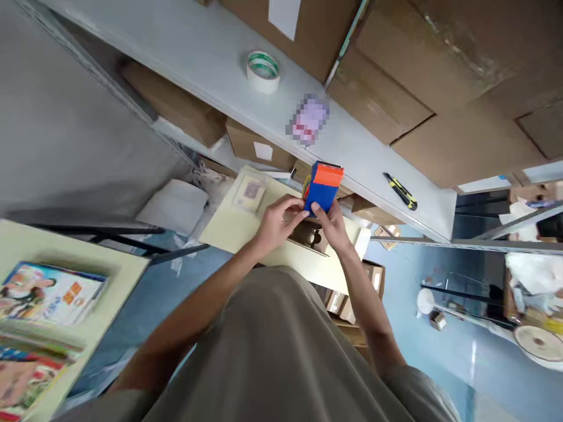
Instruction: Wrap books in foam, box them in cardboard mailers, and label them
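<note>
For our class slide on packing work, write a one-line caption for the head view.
Both hands, left hand and right hand, hold a blue and orange box over a small open carton beside a shelf.

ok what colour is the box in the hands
Blue box with an orange top, held by both hands; the head view shows it.

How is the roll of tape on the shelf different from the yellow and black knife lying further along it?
The roll of tape is round, white with a green inner ring; the utility knife is long, thin, yellow and black. The tape lies flat, hole upward; the knife lies lengthwise near the shelf's edge. The tape looks bulkier than the slim knife. Both rest untouched on the grey shelf.
</note>
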`<state>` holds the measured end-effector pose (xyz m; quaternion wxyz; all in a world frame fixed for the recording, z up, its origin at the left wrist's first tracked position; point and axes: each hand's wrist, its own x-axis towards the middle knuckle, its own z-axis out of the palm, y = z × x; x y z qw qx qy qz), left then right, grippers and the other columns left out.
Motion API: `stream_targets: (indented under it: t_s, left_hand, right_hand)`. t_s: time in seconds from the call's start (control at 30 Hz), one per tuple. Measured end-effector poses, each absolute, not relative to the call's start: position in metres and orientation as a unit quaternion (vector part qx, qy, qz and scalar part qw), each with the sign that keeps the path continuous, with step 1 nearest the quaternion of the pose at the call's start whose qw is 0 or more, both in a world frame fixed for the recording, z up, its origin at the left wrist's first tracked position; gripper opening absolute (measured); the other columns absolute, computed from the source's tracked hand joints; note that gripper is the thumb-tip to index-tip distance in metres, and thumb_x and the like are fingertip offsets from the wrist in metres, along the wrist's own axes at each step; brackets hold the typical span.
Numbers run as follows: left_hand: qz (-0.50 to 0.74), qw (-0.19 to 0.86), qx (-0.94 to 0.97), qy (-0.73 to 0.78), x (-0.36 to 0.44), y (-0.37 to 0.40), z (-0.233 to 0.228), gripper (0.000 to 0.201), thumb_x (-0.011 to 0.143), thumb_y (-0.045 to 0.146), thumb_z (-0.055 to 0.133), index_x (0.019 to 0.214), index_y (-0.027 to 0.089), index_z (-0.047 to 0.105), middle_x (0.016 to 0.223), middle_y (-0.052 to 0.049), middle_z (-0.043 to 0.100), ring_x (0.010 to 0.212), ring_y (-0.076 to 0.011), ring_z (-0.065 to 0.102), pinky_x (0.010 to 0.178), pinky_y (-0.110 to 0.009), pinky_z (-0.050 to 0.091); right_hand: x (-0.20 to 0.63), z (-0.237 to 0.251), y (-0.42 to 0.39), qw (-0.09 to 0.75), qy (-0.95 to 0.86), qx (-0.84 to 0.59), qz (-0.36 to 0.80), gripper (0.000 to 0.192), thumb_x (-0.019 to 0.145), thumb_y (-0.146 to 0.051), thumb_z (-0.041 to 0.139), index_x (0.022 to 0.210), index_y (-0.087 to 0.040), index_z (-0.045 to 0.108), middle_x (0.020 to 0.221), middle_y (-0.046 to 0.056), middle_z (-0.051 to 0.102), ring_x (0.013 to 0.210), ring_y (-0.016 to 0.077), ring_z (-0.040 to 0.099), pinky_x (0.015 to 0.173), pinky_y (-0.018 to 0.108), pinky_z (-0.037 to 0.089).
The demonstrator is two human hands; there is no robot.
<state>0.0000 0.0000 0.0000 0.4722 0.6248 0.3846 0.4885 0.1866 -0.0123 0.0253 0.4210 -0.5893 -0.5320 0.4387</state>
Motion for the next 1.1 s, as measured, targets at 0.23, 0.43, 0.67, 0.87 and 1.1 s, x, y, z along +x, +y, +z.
stream_targets:
  t_s: [0.23, 0.43, 0.67, 0.87, 1.1]
  left_hand:
    - [0.462, 0.508, 0.603, 0.405, -0.051, 0.001, -0.006, 0.045, 0.103, 0.063, 0.077, 0.124, 0.024, 0.079, 0.123, -0.011, 0.079, 0.104, -0.0234, 0.076, 0.086, -0.035, 0.062]
    - [0.439, 0.589, 0.564, 0.378, -0.098, 0.027, 0.004, 0.059, 0.098, 0.068, 0.081, 0.137, 0.025, 0.081, 0.141, -0.014, 0.077, 0.125, -0.0297, 0.075, 0.1, -0.04, 0.063]
    - [0.363, 0.718, 0.504, 0.314, -0.104, 0.042, 0.004, 0.065, 0.09, 0.076, 0.084, 0.124, 0.02, 0.085, 0.128, -0.014, 0.082, 0.122, -0.0344, 0.076, 0.098, -0.043, 0.063]
    - [0.365, 0.778, 0.421, 0.291, -0.096, 0.043, -0.017, 0.05, 0.086, 0.067, 0.091, 0.097, 0.019, 0.082, 0.105, -0.01, 0.083, 0.105, -0.027, 0.077, 0.093, -0.039, 0.061]
    - [0.387, 0.783, 0.319, 0.368, -0.074, 0.027, -0.055, 0.033, 0.079, 0.049, 0.09, 0.086, 0.019, 0.078, 0.092, -0.007, 0.081, 0.089, -0.0206, 0.072, 0.085, -0.033, 0.057]
  right_hand:
    - [0.179, 0.03, -0.024, 0.301, -0.581, -0.609, 0.449, 0.077, 0.093, -0.093, 0.07, 0.128, -0.025, 0.058, 0.116, 0.011, 0.077, 0.104, 0.0294, 0.073, 0.097, 0.046, 0.063]
    - [0.18, 0.055, -0.038, 0.167, -0.625, -0.641, 0.413, 0.071, 0.095, -0.089, 0.071, 0.127, -0.027, 0.056, 0.11, 0.009, 0.076, 0.099, 0.0307, 0.073, 0.086, 0.045, 0.063]
    - [0.171, 0.083, -0.033, 0.049, -0.681, -0.621, 0.385, 0.058, 0.103, -0.079, 0.067, 0.124, -0.025, 0.055, 0.107, 0.009, 0.075, 0.092, 0.0288, 0.07, 0.081, 0.042, 0.058]
    - [0.163, 0.099, -0.028, -0.018, -0.696, -0.606, 0.385, 0.053, 0.104, -0.073, 0.067, 0.123, -0.025, 0.058, 0.107, 0.01, 0.076, 0.091, 0.0285, 0.07, 0.082, 0.043, 0.058]
    - [0.157, 0.094, -0.007, -0.09, -0.64, -0.645, 0.407, 0.06, 0.097, -0.079, 0.066, 0.113, -0.022, 0.065, 0.099, 0.007, 0.076, 0.086, 0.0256, 0.069, 0.075, 0.036, 0.052]
